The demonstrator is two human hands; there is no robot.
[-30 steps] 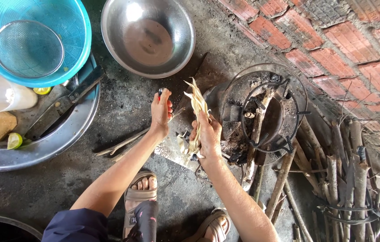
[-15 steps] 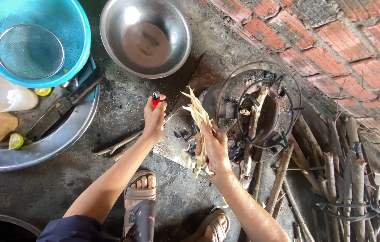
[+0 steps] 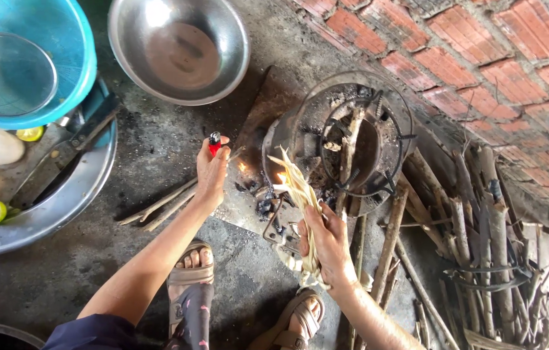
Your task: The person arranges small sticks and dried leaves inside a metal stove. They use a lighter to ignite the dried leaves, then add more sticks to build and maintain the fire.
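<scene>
Dry husk bundle (image 3: pixel 300 194) points up-left toward stove (image 3: pixel 345 139).

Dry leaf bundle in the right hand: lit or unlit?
Lit. A small flame glows at the upper tip of the dry leaf bundle held by the right hand, by the stove.

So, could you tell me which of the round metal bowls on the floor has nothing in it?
The steel bowl at top centre, beside the blue basket. The wide tray-like basin at left holds a knife, lime pieces and other items.
</scene>
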